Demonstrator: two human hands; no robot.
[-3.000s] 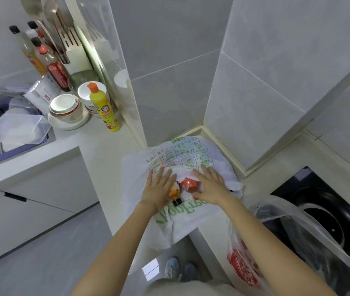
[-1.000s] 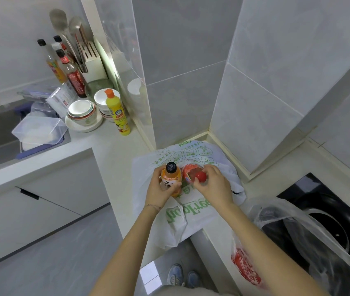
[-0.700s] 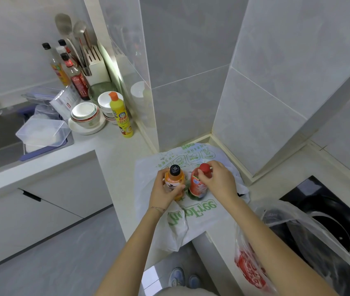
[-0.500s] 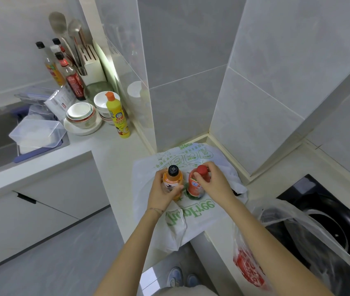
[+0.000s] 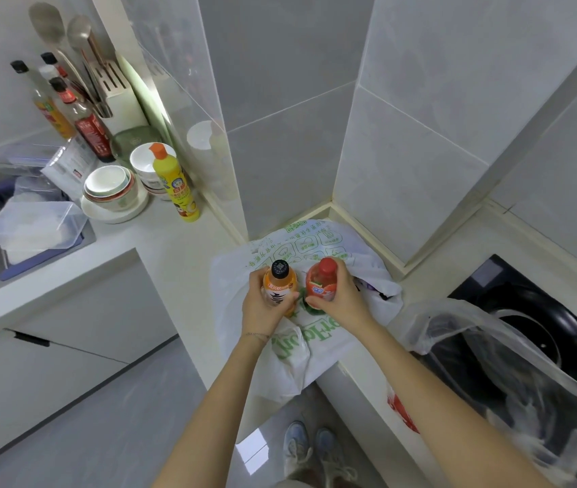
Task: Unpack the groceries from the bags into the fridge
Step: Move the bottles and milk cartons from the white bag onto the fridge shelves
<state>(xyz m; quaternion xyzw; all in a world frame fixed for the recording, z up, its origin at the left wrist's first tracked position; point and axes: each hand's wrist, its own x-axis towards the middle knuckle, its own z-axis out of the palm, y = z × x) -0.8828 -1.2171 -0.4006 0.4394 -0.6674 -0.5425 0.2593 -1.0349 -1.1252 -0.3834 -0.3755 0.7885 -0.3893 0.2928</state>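
A white grocery bag (image 5: 318, 241) with green print lies on the counter corner in front of me. My left hand (image 5: 262, 311) grips an orange drink bottle (image 5: 280, 285) with a black cap, held upright above the bag. My right hand (image 5: 341, 299) grips a red drink bottle (image 5: 320, 281) with a red cap, upright beside the orange one. The two bottles stand close together, a small gap between them. No fridge is in view.
A clear plastic bag (image 5: 512, 368) with red print sits over the black stove (image 5: 540, 311) at right. At left on the counter (image 5: 174, 248) stand a yellow squeeze bottle (image 5: 174, 186), stacked bowls (image 5: 111, 190), sauce bottles (image 5: 82, 114), a knife block (image 5: 118, 96) and a clear container (image 5: 33, 227). Tiled walls close behind.
Both hands reached into the white bag and lifted out the two bottles. They now hold them upright above the bag, the red one turned from tilted to standing.
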